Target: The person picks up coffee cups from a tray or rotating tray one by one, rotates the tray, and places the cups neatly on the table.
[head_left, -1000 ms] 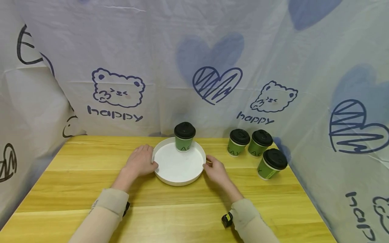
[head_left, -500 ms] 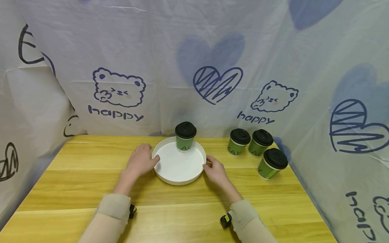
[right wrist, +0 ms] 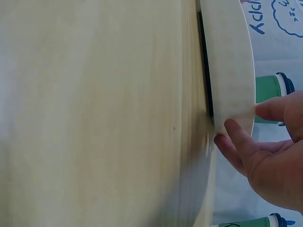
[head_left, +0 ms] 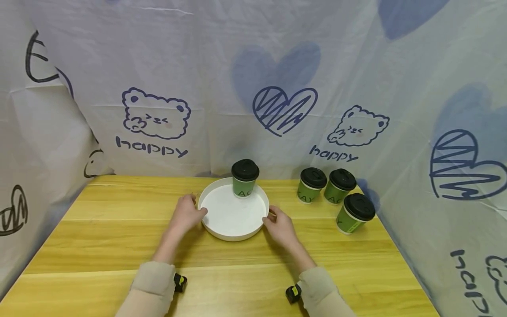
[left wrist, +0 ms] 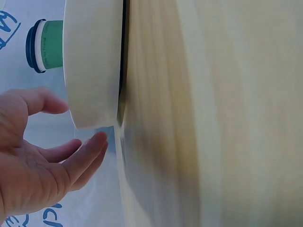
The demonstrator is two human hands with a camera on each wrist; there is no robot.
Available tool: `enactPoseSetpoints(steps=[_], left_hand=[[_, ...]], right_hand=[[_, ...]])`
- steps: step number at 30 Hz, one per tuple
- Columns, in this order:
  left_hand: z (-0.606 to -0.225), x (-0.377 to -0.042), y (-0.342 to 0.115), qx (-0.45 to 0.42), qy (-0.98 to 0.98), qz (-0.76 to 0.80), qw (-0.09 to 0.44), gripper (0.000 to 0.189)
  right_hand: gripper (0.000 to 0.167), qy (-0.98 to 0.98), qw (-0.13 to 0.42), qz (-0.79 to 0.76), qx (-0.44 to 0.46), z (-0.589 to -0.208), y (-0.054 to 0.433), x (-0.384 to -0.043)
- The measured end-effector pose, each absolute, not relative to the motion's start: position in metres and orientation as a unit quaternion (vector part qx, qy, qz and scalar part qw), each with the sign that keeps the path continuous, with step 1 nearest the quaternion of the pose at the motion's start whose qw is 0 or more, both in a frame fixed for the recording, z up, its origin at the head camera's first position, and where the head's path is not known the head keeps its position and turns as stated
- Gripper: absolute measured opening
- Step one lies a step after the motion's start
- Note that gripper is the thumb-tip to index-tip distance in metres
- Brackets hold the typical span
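A round white tray with a low wall sits on the wooden table in the head view. A green paper cup with a black lid stands upright inside its far edge. My left hand is at the tray's left side, thumb at the rim; in the left wrist view its loosely bent fingers stand just off the wall. On the right side my right hand pinches the tray, thumb at the rim and fingertips on the outer wall. A dark strip shows under the wall.
Three more lidded green cups stand at the table's back right: one on the left, one beside it and one nearer. A white printed cloth hangs behind and along the sides of the wooden table.
The cup has shifted slightly right along the tray's far edge while the tray stays in place, as if turned. My left hand's fingers have come away from the wall; the right hand barely moved.
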State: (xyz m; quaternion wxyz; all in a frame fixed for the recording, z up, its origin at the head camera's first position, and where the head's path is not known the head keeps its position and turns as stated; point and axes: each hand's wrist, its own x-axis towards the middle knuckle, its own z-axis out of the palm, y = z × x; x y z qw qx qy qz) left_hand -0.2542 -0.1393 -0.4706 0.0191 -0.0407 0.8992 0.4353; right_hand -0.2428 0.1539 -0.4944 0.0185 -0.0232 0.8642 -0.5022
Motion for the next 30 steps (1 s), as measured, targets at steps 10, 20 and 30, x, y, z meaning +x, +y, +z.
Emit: enactPoseSetpoints(steps=[10,20,30], left_hand=[[-0.474,-0.254,-0.135,-0.023,0.901,0.432,0.004,0.049],[-0.476,-0.258,-0.134,-0.018,0.899,0.438,0.005,0.054],[-0.478,-0.266,-0.136,-0.012,0.901,0.434,0.012,0.056]], right_hand=[[0.052,0.864,0.004,-0.502,-0.021,-0.494,0.150,-0.237],[0.055,0.856,0.004,-0.517,-0.004,-0.489,0.155,-0.242],[0.056,0.843,0.001,-0.538,0.005,-0.485,0.157,-0.257]])
